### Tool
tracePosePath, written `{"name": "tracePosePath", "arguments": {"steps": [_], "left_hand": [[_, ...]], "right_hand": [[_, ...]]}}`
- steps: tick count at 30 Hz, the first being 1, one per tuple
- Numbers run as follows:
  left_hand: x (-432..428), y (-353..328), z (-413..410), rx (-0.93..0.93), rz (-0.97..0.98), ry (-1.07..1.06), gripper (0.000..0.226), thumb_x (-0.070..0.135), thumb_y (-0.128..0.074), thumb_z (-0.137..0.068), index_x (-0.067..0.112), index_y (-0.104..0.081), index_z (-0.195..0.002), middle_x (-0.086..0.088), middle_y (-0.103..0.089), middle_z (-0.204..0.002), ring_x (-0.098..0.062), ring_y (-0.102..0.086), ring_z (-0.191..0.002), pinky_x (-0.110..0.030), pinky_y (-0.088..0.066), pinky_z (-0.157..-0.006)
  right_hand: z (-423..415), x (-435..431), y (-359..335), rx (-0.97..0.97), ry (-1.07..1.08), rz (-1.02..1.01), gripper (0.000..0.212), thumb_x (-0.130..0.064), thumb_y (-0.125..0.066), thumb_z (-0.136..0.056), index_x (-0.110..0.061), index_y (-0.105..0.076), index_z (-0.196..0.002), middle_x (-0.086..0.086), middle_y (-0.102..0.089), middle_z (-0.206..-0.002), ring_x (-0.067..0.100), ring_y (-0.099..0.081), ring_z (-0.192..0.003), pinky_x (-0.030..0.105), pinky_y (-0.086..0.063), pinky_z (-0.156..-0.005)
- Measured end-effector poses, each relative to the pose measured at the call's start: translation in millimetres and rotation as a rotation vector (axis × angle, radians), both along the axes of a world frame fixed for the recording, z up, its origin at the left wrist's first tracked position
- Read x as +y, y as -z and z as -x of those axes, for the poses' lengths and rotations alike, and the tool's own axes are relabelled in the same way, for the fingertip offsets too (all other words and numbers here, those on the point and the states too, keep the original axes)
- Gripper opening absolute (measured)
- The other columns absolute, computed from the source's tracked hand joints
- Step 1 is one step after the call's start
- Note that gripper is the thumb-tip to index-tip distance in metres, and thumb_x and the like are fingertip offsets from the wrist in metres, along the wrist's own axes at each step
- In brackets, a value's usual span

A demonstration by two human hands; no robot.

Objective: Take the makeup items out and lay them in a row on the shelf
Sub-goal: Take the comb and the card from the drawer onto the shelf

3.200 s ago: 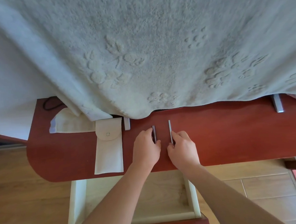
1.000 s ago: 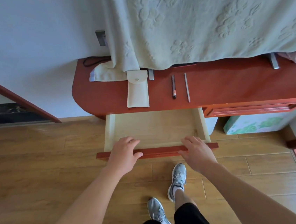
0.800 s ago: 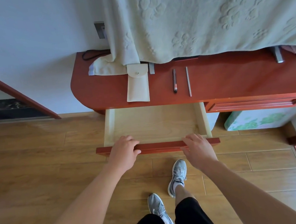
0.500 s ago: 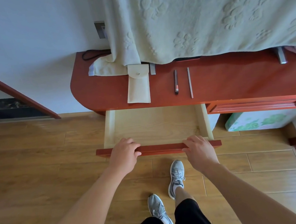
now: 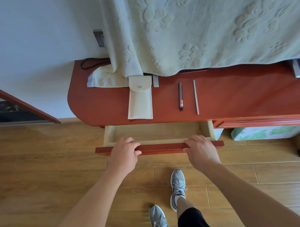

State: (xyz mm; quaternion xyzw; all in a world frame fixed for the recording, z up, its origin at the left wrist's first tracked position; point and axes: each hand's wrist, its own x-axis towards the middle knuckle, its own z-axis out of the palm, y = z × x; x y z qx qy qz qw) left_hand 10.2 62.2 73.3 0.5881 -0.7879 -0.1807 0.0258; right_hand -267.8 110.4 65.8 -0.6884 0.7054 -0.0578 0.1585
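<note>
Pencil (image 5: 180, 95) and stick (image 5: 195, 97) lie parallel, lengthwise up-frame, centre; left hand (image 5: 124, 154) and right hand (image 5: 201, 149) grip the drawer front (image 5: 162, 147).

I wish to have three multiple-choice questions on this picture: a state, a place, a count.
1. The drawer is: A) shut B) part open, left hand and right hand gripping its front C) taken out
2. The pouch lies: A) in the drawer B) on the shelf, left of the dark stick C) in the right hand
3. Thin sticks right of the pouch: A) two B) four C) none
Key: B, its inside shows; B, it lies on the red top; A, the dark stick and a pale stick.
</note>
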Motion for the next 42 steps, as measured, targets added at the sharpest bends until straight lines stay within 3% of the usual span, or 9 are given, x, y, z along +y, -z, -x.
{"name": "tracePosePath", "arguments": {"steps": [12, 15, 18, 21, 24, 28, 31, 37, 42], "left_hand": [[-35, -5, 13, -0.023, 0.027, -0.092, 0.037, 0.033, -0.074, -0.086, 0.02, -0.069, -0.12, 0.004, -0.064, -0.115, -0.016, -0.057, -0.105, -0.03, -0.051, -0.09], [-32, -6, 11, -0.017, 0.113, -0.149, 0.053, 0.035, -0.085, -0.073, 0.017, -0.06, -0.117, 0.0, -0.058, -0.115, -0.02, -0.056, -0.106, -0.033, -0.051, -0.093], [-33, -8, 7, -0.057, 0.174, -0.182, 0.086, 0.038, -0.09, -0.064, 0.011, -0.046, -0.134, -0.011, -0.049, -0.135, -0.029, -0.047, -0.127, -0.042, -0.042, -0.109], [-39, -10, 1, -0.136, 0.113, -0.177, 0.11, 0.043, -0.087, -0.066, 0.008, -0.025, -0.15, -0.014, -0.028, -0.156, -0.031, -0.027, -0.145, -0.046, -0.026, -0.119], [-45, -8, -4, -0.192, 0.063, -0.161, 0.115, 0.046, -0.084, -0.07, 0.009, -0.017, -0.155, -0.011, -0.016, -0.163, -0.028, -0.015, -0.15, -0.044, -0.016, -0.122], [-49, -8, -4, -0.202, 0.035, -0.127, 0.104, 0.047, -0.079, -0.076, 0.011, -0.022, -0.155, -0.006, -0.018, -0.163, -0.024, -0.016, -0.151, -0.042, -0.016, -0.122], [-51, -10, -3, -0.189, 0.039, -0.136, 0.1, 0.046, -0.079, -0.076, 0.011, -0.026, -0.154, -0.006, -0.022, -0.162, -0.025, -0.019, -0.15, -0.04, -0.016, -0.121], [-57, -11, -2, -0.142, 0.076, -0.183, 0.093, 0.044, -0.083, -0.072, 0.011, -0.04, -0.147, -0.006, -0.038, -0.154, -0.025, -0.032, -0.144, -0.04, -0.029, -0.118], [-67, -6, -6, -0.117, 0.143, -0.186, 0.083, 0.043, -0.09, -0.061, 0.008, -0.058, -0.128, -0.006, -0.053, -0.137, -0.027, -0.047, -0.13, -0.042, -0.04, -0.11]], "right_hand": [[3, -39, -5, -0.008, 0.015, -0.011, 0.018, -0.022, -0.073, -0.084, -0.013, -0.072, -0.099, 0.002, -0.064, -0.098, 0.025, -0.058, -0.091, 0.035, -0.05, -0.075], [2, -37, -9, 0.01, 0.045, 0.028, 0.036, -0.018, -0.082, -0.073, -0.01, -0.068, -0.105, 0.006, -0.061, -0.101, 0.028, -0.057, -0.091, 0.038, -0.053, -0.075], [5, -37, -16, 0.07, 0.061, 0.08, 0.06, -0.021, -0.085, -0.069, -0.011, -0.06, -0.122, 0.008, -0.057, -0.115, 0.03, -0.053, -0.104, 0.041, -0.05, -0.087], [9, -40, -20, 0.137, 0.069, 0.093, 0.081, -0.031, -0.086, -0.067, -0.008, -0.049, -0.136, 0.011, -0.049, -0.132, 0.033, -0.044, -0.122, 0.045, -0.041, -0.104], [14, -42, -18, 0.181, 0.117, 0.041, 0.095, -0.047, -0.08, -0.071, -0.009, -0.036, -0.146, 0.016, -0.033, -0.149, 0.036, -0.026, -0.14, 0.048, -0.024, -0.116], [24, -47, -17, 0.206, 0.099, -0.043, 0.095, -0.062, -0.066, -0.079, -0.022, -0.021, -0.153, 0.016, -0.011, -0.16, 0.035, -0.006, -0.147, 0.046, -0.01, -0.119], [27, -52, -18, 0.163, 0.079, -0.075, 0.089, -0.063, -0.061, -0.082, -0.03, -0.018, -0.153, 0.013, -0.007, -0.161, 0.033, -0.004, -0.148, 0.044, -0.013, -0.119], [27, -58, -16, 0.157, 0.107, -0.037, 0.082, -0.061, -0.068, -0.078, -0.032, -0.034, -0.147, 0.013, -0.025, -0.156, 0.034, -0.017, -0.144, 0.046, -0.025, -0.115], [26, -64, -10, 0.165, 0.141, 0.046, 0.071, -0.052, -0.079, -0.07, -0.025, -0.055, -0.131, 0.017, -0.045, -0.14, 0.038, -0.037, -0.13, 0.052, -0.038, -0.104]]}}
